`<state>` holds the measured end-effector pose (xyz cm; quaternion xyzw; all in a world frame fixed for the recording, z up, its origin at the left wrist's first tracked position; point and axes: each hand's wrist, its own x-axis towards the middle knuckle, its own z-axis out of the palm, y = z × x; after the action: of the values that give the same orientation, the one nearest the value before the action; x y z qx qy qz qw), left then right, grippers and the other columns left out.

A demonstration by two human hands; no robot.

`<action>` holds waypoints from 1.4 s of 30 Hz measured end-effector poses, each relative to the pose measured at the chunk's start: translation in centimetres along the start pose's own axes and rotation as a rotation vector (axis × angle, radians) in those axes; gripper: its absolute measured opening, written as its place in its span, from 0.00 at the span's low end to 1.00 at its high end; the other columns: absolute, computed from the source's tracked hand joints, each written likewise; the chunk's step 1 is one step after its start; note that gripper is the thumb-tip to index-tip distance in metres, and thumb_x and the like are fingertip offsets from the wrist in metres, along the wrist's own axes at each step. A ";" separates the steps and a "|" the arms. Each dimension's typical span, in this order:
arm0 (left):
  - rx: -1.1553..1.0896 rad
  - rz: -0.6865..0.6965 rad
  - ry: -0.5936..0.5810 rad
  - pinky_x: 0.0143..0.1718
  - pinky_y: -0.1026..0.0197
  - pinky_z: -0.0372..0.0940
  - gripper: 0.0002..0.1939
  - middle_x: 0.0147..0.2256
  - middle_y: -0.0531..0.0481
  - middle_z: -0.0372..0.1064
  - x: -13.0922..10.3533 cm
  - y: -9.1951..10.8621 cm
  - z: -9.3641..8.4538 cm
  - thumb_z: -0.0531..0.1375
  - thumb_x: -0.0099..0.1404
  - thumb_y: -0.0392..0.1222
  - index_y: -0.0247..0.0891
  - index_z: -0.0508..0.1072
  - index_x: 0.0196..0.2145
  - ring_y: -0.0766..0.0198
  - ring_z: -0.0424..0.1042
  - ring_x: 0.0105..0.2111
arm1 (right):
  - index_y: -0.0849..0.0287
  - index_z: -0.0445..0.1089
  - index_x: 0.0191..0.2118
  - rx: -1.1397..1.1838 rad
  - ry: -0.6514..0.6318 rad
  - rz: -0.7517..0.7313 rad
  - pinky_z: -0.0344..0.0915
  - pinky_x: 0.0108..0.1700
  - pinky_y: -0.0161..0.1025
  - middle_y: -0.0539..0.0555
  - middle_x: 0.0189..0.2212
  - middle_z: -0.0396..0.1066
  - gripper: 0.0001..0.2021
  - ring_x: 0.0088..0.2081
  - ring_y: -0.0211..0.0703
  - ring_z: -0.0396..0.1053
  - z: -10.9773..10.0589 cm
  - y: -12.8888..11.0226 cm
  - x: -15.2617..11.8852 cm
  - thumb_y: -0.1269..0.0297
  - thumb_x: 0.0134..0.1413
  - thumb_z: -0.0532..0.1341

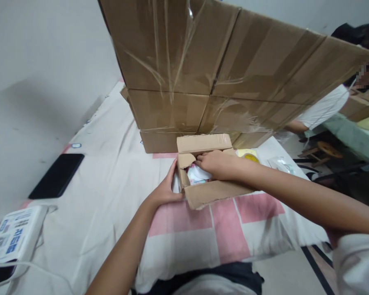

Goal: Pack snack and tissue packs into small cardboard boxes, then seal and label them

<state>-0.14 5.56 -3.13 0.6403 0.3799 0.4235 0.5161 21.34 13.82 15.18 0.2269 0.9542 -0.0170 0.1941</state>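
A small open cardboard box (219, 190) sits before me with its flaps folded out and one torn edge. My left hand (167, 188) grips its left end, thumb at the front corner and fingers along the far side. Inside lies a white item with coloured print (198, 174), partly covered. My right hand (219, 164) reaches into the box from the right, its fingers closed together over the contents. The fingertips are partly hidden, so what they hold cannot be made out.
Taped cardboard cartons (172, 110) are stacked right behind the small box. A yellow roundish item (250, 157) and a clear plastic bag (279, 164) lie at right. On the left are a black phone (57, 176) and a white printed box (17, 233). Another person's arm (297, 127) shows beyond.
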 end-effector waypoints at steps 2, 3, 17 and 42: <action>0.002 0.009 -0.003 0.74 0.38 0.39 0.73 0.76 0.40 0.27 -0.1 0.1 0.1 0.76 0.51 0.50 0.50 0.27 0.75 0.41 0.38 0.75 | 0.58 0.74 0.59 0.164 0.074 0.019 0.71 0.43 0.45 0.60 0.52 0.78 0.26 0.48 0.56 0.77 -0.7 1.0 -1.9 0.63 0.54 0.71; 0.009 0.013 -0.002 0.74 0.38 0.39 0.72 0.76 0.40 0.26 -0.2 0.1 0.1 0.76 0.52 0.50 0.51 0.27 0.75 0.41 0.37 0.75 | 0.56 0.73 0.59 0.258 0.162 0.046 0.72 0.45 0.44 0.58 0.52 0.78 0.24 0.49 0.54 0.77 -0.9 1.7 -3.3 0.59 0.58 0.69; 0.235 0.307 0.464 0.73 0.39 0.45 0.53 0.76 0.48 0.31 0.8 6.3 3.2 0.69 0.62 0.57 0.60 0.40 0.73 0.42 0.41 0.74 | 0.61 0.53 0.71 1.185 1.052 0.354 0.66 0.63 0.53 0.68 0.64 0.67 0.34 0.65 0.53 0.66 11.9 4.5 -6.6 0.44 0.69 0.50; 1.270 0.508 0.215 0.44 0.52 0.60 0.10 0.43 0.46 0.76 2.3 10.5 5.0 0.63 0.69 0.45 0.44 0.76 0.47 0.52 0.74 0.43 | 0.57 0.68 0.58 0.792 1.194 1.525 0.67 0.56 0.57 0.61 0.49 0.75 0.32 0.50 0.60 0.72 29.3 13.3 -24.5 0.52 0.47 0.68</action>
<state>5.91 4.15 6.99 0.8420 0.4415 0.2881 -0.1142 57.91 11.82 -1.86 0.7874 0.4252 -0.0867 -0.4377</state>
